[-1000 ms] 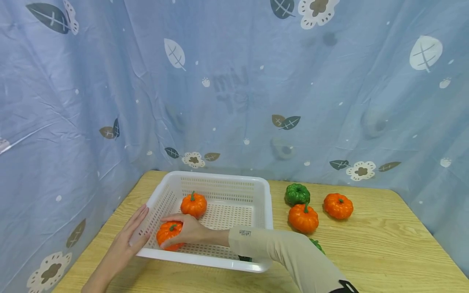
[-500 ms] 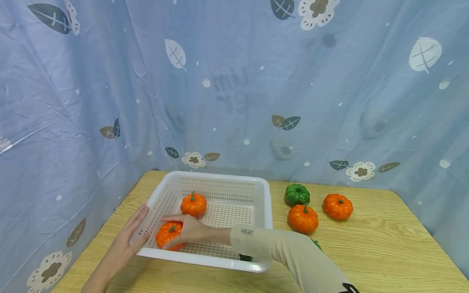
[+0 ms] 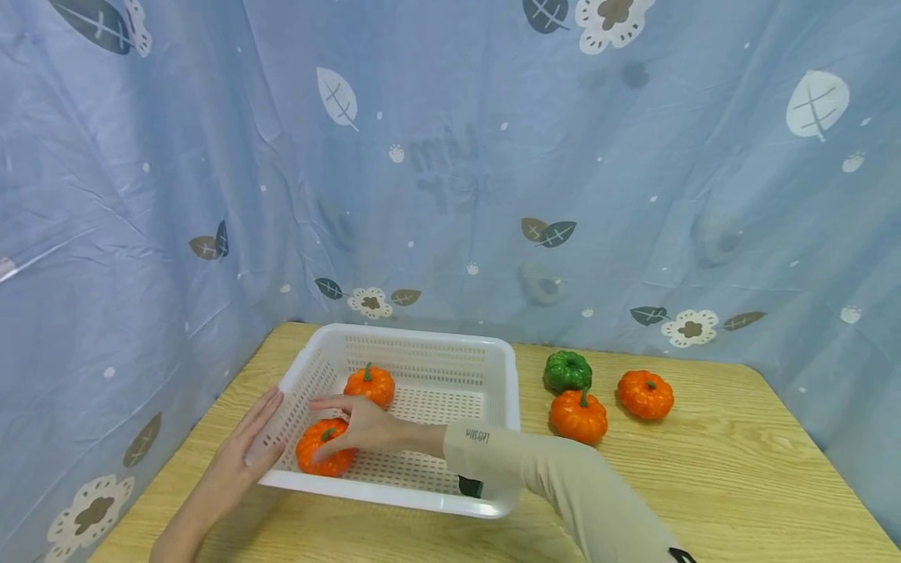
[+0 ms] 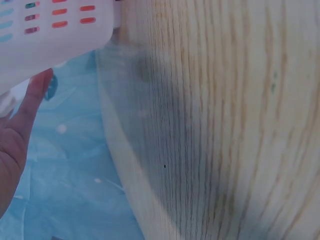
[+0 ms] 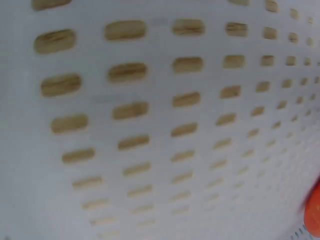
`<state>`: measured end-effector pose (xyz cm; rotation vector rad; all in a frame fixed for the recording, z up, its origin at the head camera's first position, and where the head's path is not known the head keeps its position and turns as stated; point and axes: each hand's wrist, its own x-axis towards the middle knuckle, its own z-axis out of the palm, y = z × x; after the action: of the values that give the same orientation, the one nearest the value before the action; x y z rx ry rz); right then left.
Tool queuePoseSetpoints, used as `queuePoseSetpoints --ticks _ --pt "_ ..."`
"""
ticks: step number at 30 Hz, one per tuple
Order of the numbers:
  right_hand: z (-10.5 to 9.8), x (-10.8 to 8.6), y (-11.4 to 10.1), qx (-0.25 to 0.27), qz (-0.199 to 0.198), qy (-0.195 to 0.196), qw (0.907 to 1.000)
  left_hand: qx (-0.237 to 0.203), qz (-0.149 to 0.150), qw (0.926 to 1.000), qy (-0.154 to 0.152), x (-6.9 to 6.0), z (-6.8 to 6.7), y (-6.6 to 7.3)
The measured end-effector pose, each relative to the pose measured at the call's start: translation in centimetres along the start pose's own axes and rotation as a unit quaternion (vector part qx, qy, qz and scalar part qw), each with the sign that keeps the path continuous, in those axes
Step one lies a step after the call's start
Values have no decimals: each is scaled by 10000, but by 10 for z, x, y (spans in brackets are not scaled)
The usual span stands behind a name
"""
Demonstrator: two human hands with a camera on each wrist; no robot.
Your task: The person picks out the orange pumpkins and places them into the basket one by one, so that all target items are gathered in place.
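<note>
From my head, I see my right hand (image 3: 369,426) relaxed, grasping nothing, spread over an orange pumpkin (image 3: 314,442) in the white basket (image 3: 422,353)'s near left corner; my left hand (image 3: 228,469) rests straight-fingered against its left side. Left wrist: a straight finger (image 4: 33,95) beside the basket. Right wrist: slotted basket floor (image 5: 160,112).

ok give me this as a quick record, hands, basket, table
left hand: fingers extended, at the basket's left side
right hand: inside the basket, at the nearer orange pumpkin; grip unclear
basket: white, on the table; also holds a farther orange pumpkin
table, right of basket: green pumpkin, two orange pumpkins
backdrop: blue curtain
</note>
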<state>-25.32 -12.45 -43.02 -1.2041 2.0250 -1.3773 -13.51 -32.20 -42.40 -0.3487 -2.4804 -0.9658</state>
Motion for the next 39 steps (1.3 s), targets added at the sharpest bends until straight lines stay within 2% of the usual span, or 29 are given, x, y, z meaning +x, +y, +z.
queuePoseSetpoints --ticks 2,7,10,15,23,29,34,39 --pt "-3 0 -4 -109 -9 -19 9999 -52 -57 10000 -35 0 0 0" --pt "-12 1 -19 26 -28 86 10000 -99 -152 9998 -87 -1 0 0" --pt "-18 2 -30 319 13 242 9992 -116 -100 9999 -72 -1 0 -1" --pt "-34 1 -48 384 79 349 9986 12 13 10000 -5 -1 0 -1" --pt "-68 -9 -75 310 -228 391 9985 -76 29 10000 -23 -1 -1 -1" --pt "-90 -38 -93 452 -294 449 9975 -71 10 10000 -33 -2 1 -1" --pt "-110 -76 -108 304 -346 538 9975 -146 -56 9998 -97 -2 0 -1" --pt "-123 -116 -113 407 -299 739 9960 -158 81 9998 -67 -1 0 -2"
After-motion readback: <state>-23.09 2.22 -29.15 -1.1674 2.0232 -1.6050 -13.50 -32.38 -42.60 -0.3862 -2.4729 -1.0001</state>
